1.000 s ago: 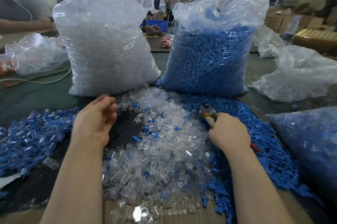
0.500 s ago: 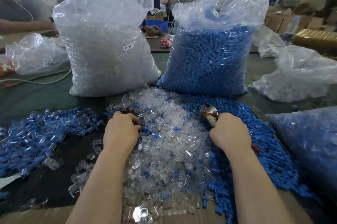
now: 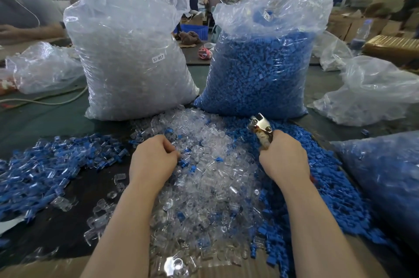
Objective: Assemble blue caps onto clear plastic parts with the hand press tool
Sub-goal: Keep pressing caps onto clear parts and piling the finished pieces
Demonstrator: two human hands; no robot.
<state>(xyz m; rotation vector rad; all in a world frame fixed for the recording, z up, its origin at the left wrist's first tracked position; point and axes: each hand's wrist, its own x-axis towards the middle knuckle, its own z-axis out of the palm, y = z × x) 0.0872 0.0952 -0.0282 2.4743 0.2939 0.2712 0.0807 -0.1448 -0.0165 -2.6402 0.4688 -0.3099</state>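
Clear plastic parts (image 3: 210,178) lie heaped nearest, between both forearms; the left hand (image 3: 154,160) rests on the heap with its fingers curled into the parts, though what they pinch cannot be told; the right hand (image 3: 284,160) grips the hand press tool (image 3: 260,129) above the loose blue caps (image 3: 322,189); behind stand a bag of clear parts (image 3: 131,62) and a bag of blue caps (image 3: 258,73).

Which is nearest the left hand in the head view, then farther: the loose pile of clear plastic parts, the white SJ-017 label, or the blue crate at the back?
1. Loose pile of clear plastic parts: directly under the left hand.
2. White SJ-017 label: on the clear bag ahead.
3. Blue crate: far back, between the bags.
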